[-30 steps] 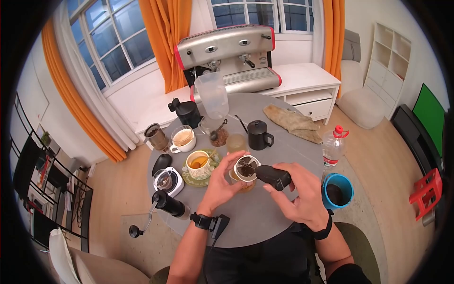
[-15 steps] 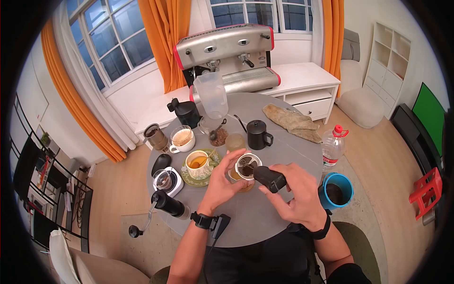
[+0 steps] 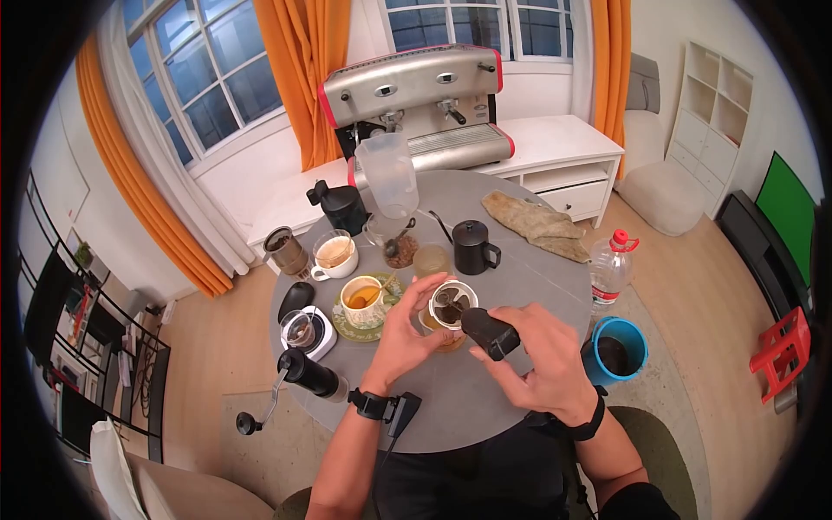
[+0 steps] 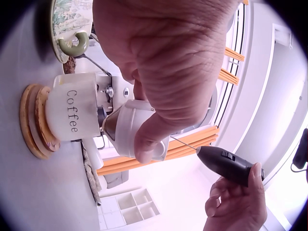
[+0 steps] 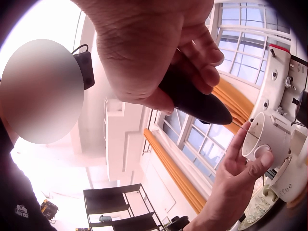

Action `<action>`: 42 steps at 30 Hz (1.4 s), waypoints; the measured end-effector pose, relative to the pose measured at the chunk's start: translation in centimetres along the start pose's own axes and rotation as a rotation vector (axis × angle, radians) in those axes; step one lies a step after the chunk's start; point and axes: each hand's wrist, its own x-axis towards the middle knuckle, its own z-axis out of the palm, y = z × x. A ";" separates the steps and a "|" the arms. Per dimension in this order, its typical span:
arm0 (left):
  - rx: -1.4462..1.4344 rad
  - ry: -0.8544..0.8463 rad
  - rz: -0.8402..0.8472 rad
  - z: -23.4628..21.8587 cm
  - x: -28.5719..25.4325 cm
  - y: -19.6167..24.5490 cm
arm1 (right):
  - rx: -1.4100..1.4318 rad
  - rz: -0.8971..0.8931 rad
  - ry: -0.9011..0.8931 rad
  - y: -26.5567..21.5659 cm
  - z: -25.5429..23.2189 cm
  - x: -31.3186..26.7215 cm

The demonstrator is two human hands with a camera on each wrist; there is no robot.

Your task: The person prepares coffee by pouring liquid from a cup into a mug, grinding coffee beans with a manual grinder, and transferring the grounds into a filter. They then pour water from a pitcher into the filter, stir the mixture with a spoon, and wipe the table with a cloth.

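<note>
My left hand (image 3: 411, 329) grips a white dripper-like cup (image 4: 132, 129) between thumb and fingers, over a white mug marked "Coffee" (image 4: 72, 108) on round wooden coasters (image 4: 34, 122). My right hand (image 3: 548, 368) holds a black handheld frother (image 4: 225, 163); in the left wrist view its thin metal rod slants to the white cup's open rim. Dark liquid or grounds show inside the cup (image 3: 451, 307) in the head view. The rod's tip is hidden in the left wrist view.
Left of my hands are a patterned cup (image 3: 362, 299) on a green saucer, a scale (image 3: 322, 338) and a hand grinder (image 3: 310, 374). Behind stand a black kettle (image 3: 472, 247) and a clear pitcher (image 3: 390, 178). A blue bucket (image 3: 637, 348) is at the right.
My right hand and the frother have shifted slightly left and down, and the frother's angle has changed. My left hand keeps its grip on the white cup, nearly still.
</note>
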 end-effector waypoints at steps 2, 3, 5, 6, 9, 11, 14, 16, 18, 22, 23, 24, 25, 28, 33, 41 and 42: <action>0.004 -0.005 0.004 0.0 0.1 0.0 | -0.004 0.004 -0.002 0.0 0.0 -0.1; 0.007 -0.006 0.005 0.1 0.1 0.1 | -0.006 0.005 -0.004 0.0 0.1 -0.1; 0.012 -0.008 0.006 0.1 0.1 0.2 | 0.000 -0.006 0.008 0.0 0.2 0.0; 0.013 -0.010 0.005 0.1 0.1 0.2 | 0.003 -0.012 0.014 0.0 0.3 0.0; 0.016 -0.014 0.007 0.0 0.1 0.3 | 0.001 0.005 -0.014 -0.3 0.0 0.0; 0.016 -0.016 0.008 0.0 0.1 0.2 | 0.016 -0.005 -0.016 -0.2 0.1 0.0; 0.022 -0.017 0.009 0.0 0.1 0.2 | 0.010 -0.016 -0.033 0.3 0.4 -0.2; 0.036 -0.021 0.011 -0.1 0.1 0.1 | -0.001 -0.018 -0.048 0.6 0.4 -0.3; 0.070 -0.043 -0.001 -0.4 0.0 0.0 | -0.004 -0.020 -0.063 0.9 0.2 -0.3; 0.097 -0.057 0.013 -0.7 -0.1 -0.3 | 0.002 -0.019 -0.016 0.3 -0.5 0.0; 0.102 -0.056 0.014 -0.7 0.0 -0.4 | -0.001 -0.017 -0.016 0.3 -0.6 0.1; 0.107 -0.055 0.016 -0.7 0.0 -0.5 | -0.005 -0.015 -0.016 0.3 -0.7 0.1; 0.111 -0.055 0.018 -0.7 0.0 -0.5 | -0.008 -0.006 -0.017 0.4 -0.7 0.0; 0.107 -0.045 0.003 -0.4 0.0 -0.5 | -0.010 0.027 -0.024 0.6 -0.6 -0.1; 0.097 -0.050 0.006 -0.5 0.0 -0.5 | 0.008 0.038 0.004 0.2 -0.7 0.0; 0.040 0.013 0.011 -0.1 0.0 -0.2 | -0.023 0.035 -0.013 0.3 -0.6 -0.1; 0.038 0.014 0.010 -0.1 0.0 -0.3 | -0.030 0.037 -0.004 0.1 -0.6 -0.1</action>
